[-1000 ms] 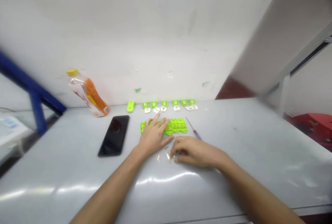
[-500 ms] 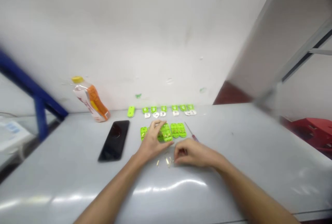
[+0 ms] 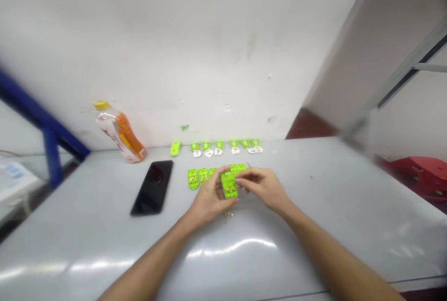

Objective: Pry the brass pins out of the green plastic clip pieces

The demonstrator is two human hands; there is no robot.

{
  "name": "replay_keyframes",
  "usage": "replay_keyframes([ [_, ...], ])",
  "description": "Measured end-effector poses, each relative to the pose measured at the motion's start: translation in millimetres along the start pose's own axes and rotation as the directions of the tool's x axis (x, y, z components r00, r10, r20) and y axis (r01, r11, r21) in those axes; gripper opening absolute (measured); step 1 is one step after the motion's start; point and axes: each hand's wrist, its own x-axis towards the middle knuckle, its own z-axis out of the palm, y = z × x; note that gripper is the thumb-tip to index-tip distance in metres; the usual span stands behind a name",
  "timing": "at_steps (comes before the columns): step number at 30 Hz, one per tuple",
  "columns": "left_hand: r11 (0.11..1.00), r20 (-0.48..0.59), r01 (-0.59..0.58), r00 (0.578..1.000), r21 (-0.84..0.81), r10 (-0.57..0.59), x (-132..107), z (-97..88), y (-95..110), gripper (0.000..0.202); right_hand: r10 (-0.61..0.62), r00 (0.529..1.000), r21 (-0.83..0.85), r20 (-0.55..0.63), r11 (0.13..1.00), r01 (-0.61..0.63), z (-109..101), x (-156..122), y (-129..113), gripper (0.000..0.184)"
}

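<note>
My left hand (image 3: 209, 198) grips a bright green plastic casing half (image 3: 228, 183) by its edges, lifted off the table, its inner side with small brass parts facing me. At the casing's right edge, my right hand (image 3: 263, 187) is closed with thumb and fingertips pinched together; whatever is in the pinch is too small to make out. Behind and beside my hands lie more green casing halves (image 3: 193, 178) in a row, partly hidden by my fingers. A few small brass pieces (image 3: 228, 216) lie on the table just below my left hand.
Along the wall are small green covers (image 3: 219, 144), white rounded pieces (image 3: 208, 153) and a closed green case (image 3: 175, 149). Left of my hands lie a black phone (image 3: 152, 188) and an orange-labelled bottle (image 3: 120, 132). A screwdriver's tip (image 3: 248, 164) shows behind my right hand.
My left hand has raised the green casing half from the row toward me. My right hand has moved up from the brass pieces to the casing's right edge.
</note>
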Motion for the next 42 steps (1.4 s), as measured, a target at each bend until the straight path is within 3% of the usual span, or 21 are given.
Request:
replay_keyframes([
  [8, 0.996, -0.026, -0.013, 1.0, 0.086, 0.015, -2, 3.5, -1, 0.066, -0.051, 0.999, -0.196, -0.001, 0.979, 0.049, 3, -4, -6, 0.012],
  [15, 0.99, -0.04, -0.025, 0.999, 0.136, 0.03, -2, 6.3, 5, 0.063, -0.18, 0.983, -0.351, 0.032, 0.919, 0.179, 8, -7, -5, 0.01],
  [29, 0.994, -0.016, -0.028, 0.999, 0.105, 0.03, -3, 6.1, 6, 0.066, -0.063, 0.998, -0.216, -0.005, 0.975, 0.06, 9, -3, -1, 0.011],
  [34, 0.996, -0.001, -0.05, 0.999, 0.07, 0.05, -4, 5.6, 5, 0.066, 0.013, 1.0, -0.041, 0.011, 0.999, -0.013, 9, 2, 5, 0.021],
  [39, 0.989, 0.007, 0.089, 0.996, -0.119, -0.089, -2, 0.1, 6, 0.071, 0.051, 0.998, 0.122, 0.028, 0.991, -0.054, 7, 6, 10, 0.027],
  [42, 0.954, -0.06, 0.133, 0.986, -0.267, -0.154, 4, -7.3, 1, 0.074, 0.001, 1.0, -0.018, 0.011, 1.0, -0.001, 5, 6, 14, 0.02],
])
